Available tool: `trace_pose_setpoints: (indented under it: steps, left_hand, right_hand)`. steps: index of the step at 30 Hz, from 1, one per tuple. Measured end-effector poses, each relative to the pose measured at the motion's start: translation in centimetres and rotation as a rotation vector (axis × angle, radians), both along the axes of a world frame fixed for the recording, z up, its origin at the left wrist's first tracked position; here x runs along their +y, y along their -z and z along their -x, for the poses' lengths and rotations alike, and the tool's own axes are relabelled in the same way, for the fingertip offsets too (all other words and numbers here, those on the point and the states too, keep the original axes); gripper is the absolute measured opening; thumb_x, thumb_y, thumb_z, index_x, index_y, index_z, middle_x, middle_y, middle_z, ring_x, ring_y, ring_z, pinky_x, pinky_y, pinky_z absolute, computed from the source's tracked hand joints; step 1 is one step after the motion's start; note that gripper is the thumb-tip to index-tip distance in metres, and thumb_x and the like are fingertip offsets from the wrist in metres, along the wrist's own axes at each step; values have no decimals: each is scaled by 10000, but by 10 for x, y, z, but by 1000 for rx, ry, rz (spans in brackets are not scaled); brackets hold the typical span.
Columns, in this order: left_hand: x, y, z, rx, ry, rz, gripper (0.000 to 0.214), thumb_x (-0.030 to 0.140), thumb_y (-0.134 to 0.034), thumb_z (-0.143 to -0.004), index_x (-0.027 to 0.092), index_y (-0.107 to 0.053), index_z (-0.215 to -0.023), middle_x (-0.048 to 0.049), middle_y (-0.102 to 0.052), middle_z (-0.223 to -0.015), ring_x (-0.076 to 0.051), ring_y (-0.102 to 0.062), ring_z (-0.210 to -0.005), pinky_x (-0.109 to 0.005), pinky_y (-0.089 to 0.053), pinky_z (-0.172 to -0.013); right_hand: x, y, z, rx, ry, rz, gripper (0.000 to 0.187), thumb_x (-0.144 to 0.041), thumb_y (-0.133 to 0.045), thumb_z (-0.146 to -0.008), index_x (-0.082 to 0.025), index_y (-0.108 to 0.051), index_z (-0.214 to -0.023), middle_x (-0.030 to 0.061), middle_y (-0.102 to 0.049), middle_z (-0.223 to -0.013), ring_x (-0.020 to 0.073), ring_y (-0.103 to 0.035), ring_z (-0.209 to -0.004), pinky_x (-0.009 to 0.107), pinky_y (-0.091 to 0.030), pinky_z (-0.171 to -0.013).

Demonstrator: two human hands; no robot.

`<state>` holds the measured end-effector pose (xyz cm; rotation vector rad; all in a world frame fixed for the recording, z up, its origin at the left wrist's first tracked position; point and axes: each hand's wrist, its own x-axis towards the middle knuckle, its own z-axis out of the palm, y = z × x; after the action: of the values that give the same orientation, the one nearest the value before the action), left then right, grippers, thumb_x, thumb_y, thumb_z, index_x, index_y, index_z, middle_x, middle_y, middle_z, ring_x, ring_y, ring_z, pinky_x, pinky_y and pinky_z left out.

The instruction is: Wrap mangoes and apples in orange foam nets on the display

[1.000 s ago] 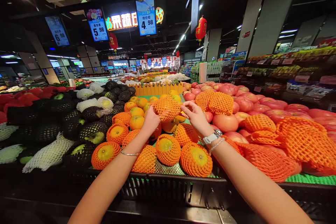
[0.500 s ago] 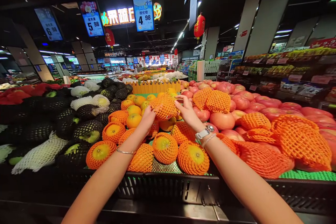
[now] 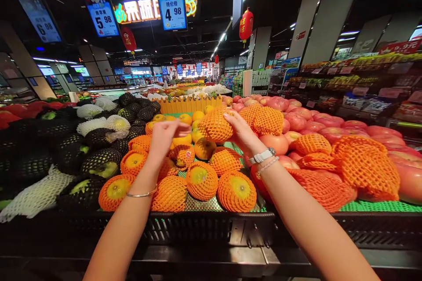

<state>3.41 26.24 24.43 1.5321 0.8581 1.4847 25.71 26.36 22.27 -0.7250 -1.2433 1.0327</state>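
In my right hand (image 3: 239, 129) is an orange in an orange foam net (image 3: 216, 125), raised above the display with my fingers closed on its right side. My left hand (image 3: 165, 137) is apart from it on the left, over the oranges, its fingers stretched out toward the right and holding nothing. Below lie a netted orange with a red sticker (image 3: 188, 154), a bare orange (image 3: 204, 147) and several more netted ones, such as the orange at the front (image 3: 236, 189).
Dark-netted green fruit (image 3: 102, 162) fills the left side. Red apples (image 3: 332, 134) and loose orange foam nets (image 3: 365, 164) lie to the right. A black crate rim (image 3: 211, 216) runs along the front, and a low yellow fence (image 3: 189, 105) stands behind the oranges.
My left hand has let go of the netted orange and moved left. My right hand has kept hold of it and shifted slightly right in view. The camera view has turned a little.
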Motion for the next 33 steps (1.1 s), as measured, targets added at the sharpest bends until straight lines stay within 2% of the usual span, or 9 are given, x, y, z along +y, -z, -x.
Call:
trace_pose_setpoints:
  steps: [4,8,10,15,18,22,27,31,33]
  left_hand:
    - [-1,-1,3,-90,31,114,470,617,-583,-801,182,-591,-982,-97,-698,-868,-230,-700,-844,-403,-617,-713]
    - [-13,15,-24,33,553,374,594,667,-572,-816,211,-554,-1196,-167,-685,-1077,-296,-691,-977,-498,-591,-835]
    - [-17,22,-34,-26,611,368,538,573,-617,-828,205,-562,-1218,-173,-675,-1143,-327,-656,-1085,-523,-571,-890]
    - [-11,26,-36,-138,384,353,501,419,-702,-769,185,-548,-1184,-174,-617,-1276,-335,-598,-1183,-537,-529,-974]
    - [-7,26,-35,43,162,104,720,347,-828,-614,204,-480,-1229,-162,-551,-1353,-338,-543,-1240,-552,-436,-1072]
    - [-6,30,-35,336,24,-202,898,297,-881,-524,186,-432,-1294,-151,-516,-1354,-327,-490,-1285,-524,-343,-1142]
    - [4,31,-28,316,158,-113,1112,362,-847,-604,265,-191,-1497,-190,-454,-1397,-300,-566,-1191,-500,-441,-1033]
    - [18,23,-14,286,47,-75,817,445,-659,-785,241,-268,-1473,-156,-539,-1280,-247,-587,-1135,-456,-430,-1017]
    - [23,19,-6,283,-8,-82,695,452,-605,-810,203,-360,-1411,-136,-578,-1211,-234,-593,-1115,-423,-442,-996]
  right_hand:
    - [4,6,-6,-197,334,-244,504,-544,-661,-727,-211,-539,-1085,93,-594,-1216,266,-535,-1190,459,-409,-1064]
    - [-7,6,7,-369,197,-374,523,-572,-549,-848,-221,-517,-1235,93,-558,-1325,250,-511,-1237,446,-386,-1096]
    - [-12,4,12,-486,82,-425,525,-589,-465,-907,-249,-508,-1305,72,-517,-1408,244,-453,-1323,448,-334,-1146]
    - [-8,2,8,-515,84,-395,585,-647,-407,-920,-273,-490,-1362,86,-486,-1454,252,-434,-1362,472,-347,-1144]
    - [-8,4,3,-309,-66,-86,682,-707,-413,-878,-310,-372,-1432,117,-491,-1423,263,-591,-1170,461,-553,-887]
    - [-15,5,8,-216,-329,84,774,-528,-698,-757,-264,-379,-1411,95,-613,-1238,235,-659,-994,418,-577,-819]
    - [-7,4,5,-348,35,-80,588,-428,-723,-729,-192,-513,-1226,105,-615,-1194,257,-599,-1093,454,-467,-1004]
    - [4,10,-14,-773,592,-266,609,-290,-736,-715,-189,-527,-1278,149,-453,-1345,317,-482,-1230,492,-371,-1078]
    - [6,14,-22,-1014,653,-178,629,-227,-723,-719,-179,-526,-1314,170,-427,-1360,337,-487,-1221,491,-392,-1049]
